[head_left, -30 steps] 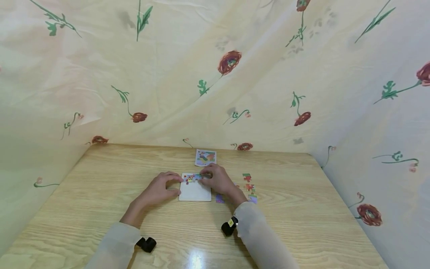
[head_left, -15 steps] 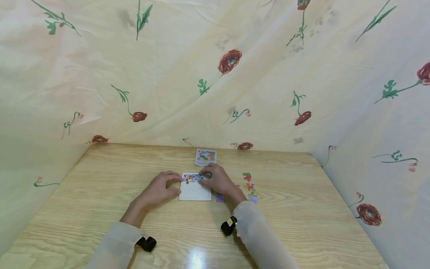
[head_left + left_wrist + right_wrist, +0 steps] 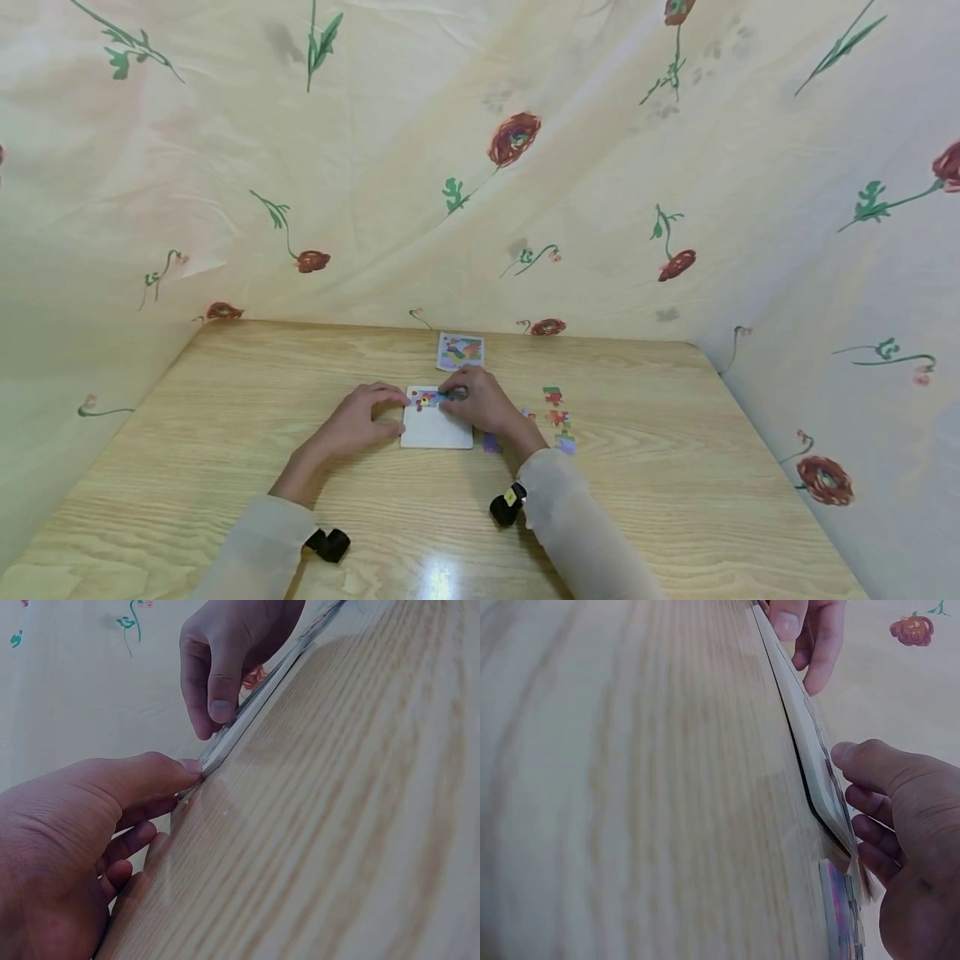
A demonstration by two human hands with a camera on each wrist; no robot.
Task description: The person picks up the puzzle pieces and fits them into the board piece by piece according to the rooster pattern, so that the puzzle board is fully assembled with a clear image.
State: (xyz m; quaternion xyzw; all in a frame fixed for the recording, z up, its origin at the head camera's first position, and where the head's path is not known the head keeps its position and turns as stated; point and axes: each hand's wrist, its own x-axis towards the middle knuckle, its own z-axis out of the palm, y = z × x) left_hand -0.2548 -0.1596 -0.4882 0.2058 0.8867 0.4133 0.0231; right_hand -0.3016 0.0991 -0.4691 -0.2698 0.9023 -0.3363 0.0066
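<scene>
Sleeves [image 3: 251, 550] of pale cloth cover my forearms on the near side of the white board [image 3: 437, 430], and a small black device [image 3: 328, 545] sits at each wrist. The white board lies flat on the wood-grain table [image 3: 675, 508] between my hands. My left hand [image 3: 362, 422] grasps its left edge: the thumb touches toward the near left corner, a finger toward the far left one, and the other fingers bend loosely beneath. Just beside the board's near right corner is a purple puzzle piece [image 3: 491, 443], flat on the wood. Further out to the board's right, more loose pieces stand in a column: a purple and green one [image 3: 565, 442], then an orange-red one [image 3: 557, 418], then a red and green one [image 3: 552, 396]. Another [image 3: 528, 413] shows partly beside my right wrist. My right hand [image 3: 483, 402] reaches over the board's right side, thumb and fingers bent down onto its far part; I cannot tell whether they pinch a piece. Along the board's far edge runs a strip of colourful pieces [image 3: 424, 400], partly covered by those fingers. Beyond the board lies a small picture card [image 3: 460, 350], and behind everything hangs flower-printed cloth [image 3: 390, 167].
</scene>
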